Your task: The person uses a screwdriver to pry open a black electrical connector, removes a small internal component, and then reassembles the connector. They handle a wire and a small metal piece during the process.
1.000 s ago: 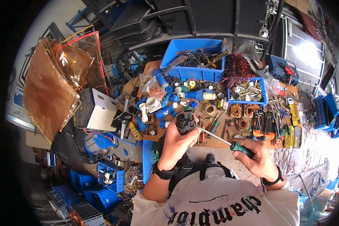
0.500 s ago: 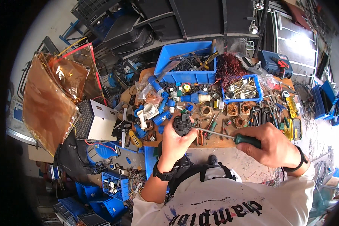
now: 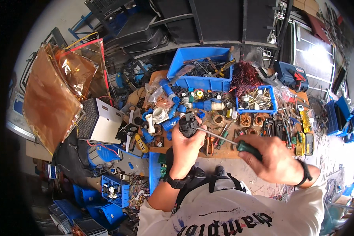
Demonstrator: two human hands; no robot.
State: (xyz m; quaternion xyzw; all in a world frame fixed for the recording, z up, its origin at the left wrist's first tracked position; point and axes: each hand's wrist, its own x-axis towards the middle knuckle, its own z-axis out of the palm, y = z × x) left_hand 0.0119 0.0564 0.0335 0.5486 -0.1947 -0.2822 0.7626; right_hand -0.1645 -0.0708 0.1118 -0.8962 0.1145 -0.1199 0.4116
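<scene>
My left hand (image 3: 186,148) is closed around a round black plastic fitting (image 3: 188,124), held up over the front edge of the workbench. What exactly the fitting belongs to, I cannot tell. A screwdriver with a green handle (image 3: 249,150) is gripped in my right hand (image 3: 270,158). Its long metal shaft points left, and the tip meets the side of the black fitting beside my left thumb. Whether the tip sits in a screw is hidden. Just beyond lie pliers with orange handles (image 3: 209,145) and another green-handled screwdriver (image 3: 223,138).
A large blue bin (image 3: 200,82) of tools stands at the back of the bench, beside a small blue tray (image 3: 257,110) of metal pieces. Blue and white plug parts (image 3: 160,115) crowd the left. Hex keys (image 3: 270,129) and a yellow bit set (image 3: 300,144) lie right.
My right hand and the screwdriver have shifted left and slightly down, and the shaft slopes more steeply. The black fitting has moved a little left and up. The head view has shifted slightly.
</scene>
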